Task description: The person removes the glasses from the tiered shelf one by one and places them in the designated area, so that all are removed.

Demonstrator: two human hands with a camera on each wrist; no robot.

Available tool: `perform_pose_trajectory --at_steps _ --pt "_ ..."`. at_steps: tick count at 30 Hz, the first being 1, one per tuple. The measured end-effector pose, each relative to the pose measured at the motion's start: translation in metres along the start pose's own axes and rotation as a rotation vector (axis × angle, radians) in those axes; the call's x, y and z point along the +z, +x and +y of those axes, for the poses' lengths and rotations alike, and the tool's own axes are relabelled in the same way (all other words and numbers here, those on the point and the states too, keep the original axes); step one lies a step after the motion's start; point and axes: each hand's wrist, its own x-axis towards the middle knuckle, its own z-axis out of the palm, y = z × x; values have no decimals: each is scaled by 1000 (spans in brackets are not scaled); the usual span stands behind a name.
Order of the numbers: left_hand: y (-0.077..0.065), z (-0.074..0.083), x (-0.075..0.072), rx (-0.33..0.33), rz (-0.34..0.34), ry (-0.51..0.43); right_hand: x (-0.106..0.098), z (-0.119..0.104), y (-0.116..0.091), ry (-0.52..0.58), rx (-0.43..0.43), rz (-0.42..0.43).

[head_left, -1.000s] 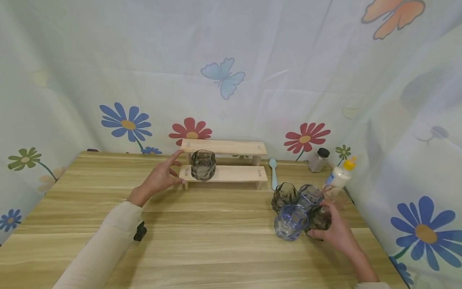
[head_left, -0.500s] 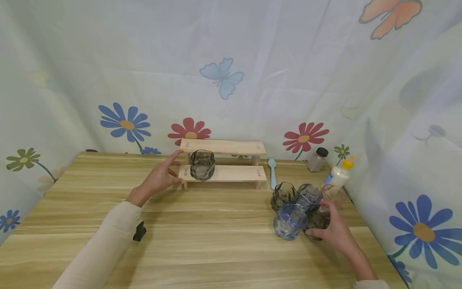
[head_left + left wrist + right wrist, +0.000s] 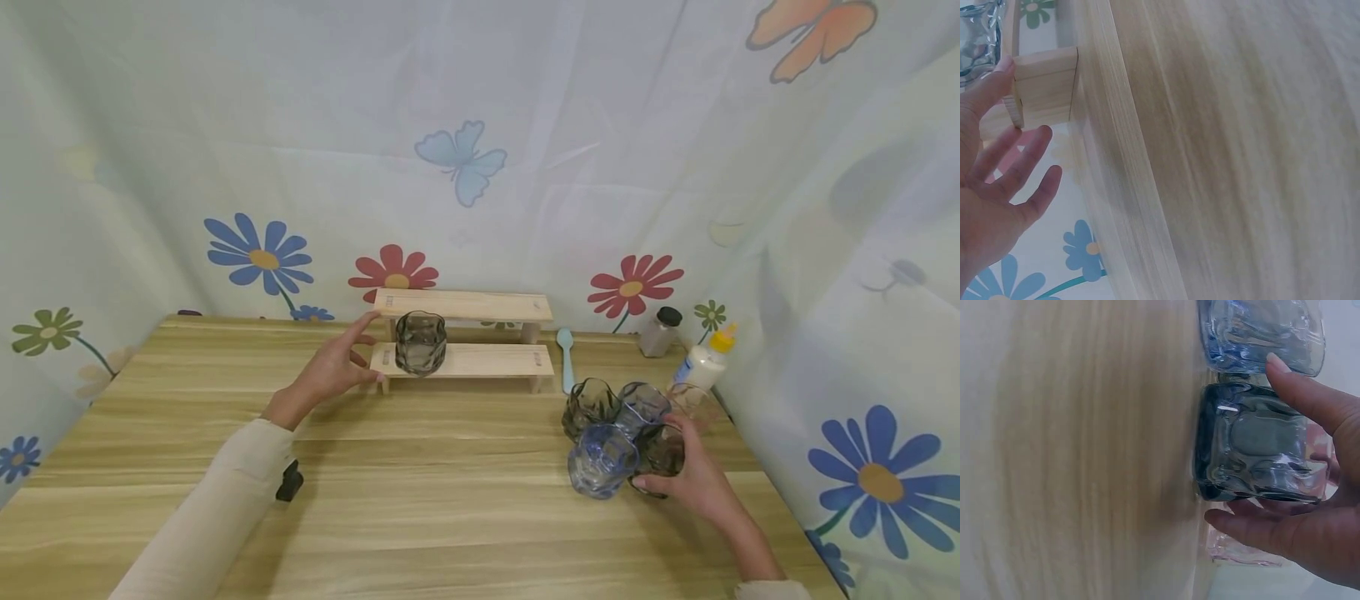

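My left hand [image 3: 330, 367] touches the left end of a two-tier wooden shelf [image 3: 495, 360], thumb at the lower board and index finger up by the upper one. In the left wrist view, its other fingers are spread and bare. A dark grey glass tumbler [image 3: 422, 343] stands on the lower board's left part. On the right, my right hand [image 3: 701, 471] grips another dark grey tumbler [image 3: 1260, 444], thumb on one side and fingers round the other. Beside it cluster a blue tumbler [image 3: 602, 462], a grey-blue one [image 3: 643, 408], a dark one [image 3: 591, 408] and a pinkish one [image 3: 693, 402].
A pale blue spoon [image 3: 567, 360] lies right of the shelf. Behind the tumblers stand a black-capped jar [image 3: 660, 333] and a white bottle with a yellow tip [image 3: 705, 363]. A small black object [image 3: 290, 481] is by the left forearm. Flowered cloth [image 3: 480, 167] encloses the wooden table [image 3: 420, 500].
My right thumb and fingers have shifted slightly about the dark grey tumbler, which shows a little more now. The left hand and the shelf stay as they were.
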Motion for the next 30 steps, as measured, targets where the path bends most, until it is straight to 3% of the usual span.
perform_pose_trajectory --at_steps 8,17,24,30 --pt "1 1 0 2 1 24 -17 -7 2 61 -146 -31" --pt "0 1 0 11 4 22 -33 -38 19 -60 -240 8" --pt "-1 2 -1 12 8 27 -29 -69 48 -129 -249 -55" --pt "0 1 0 11 11 25 -17 -89 84 -143 -365 -129"
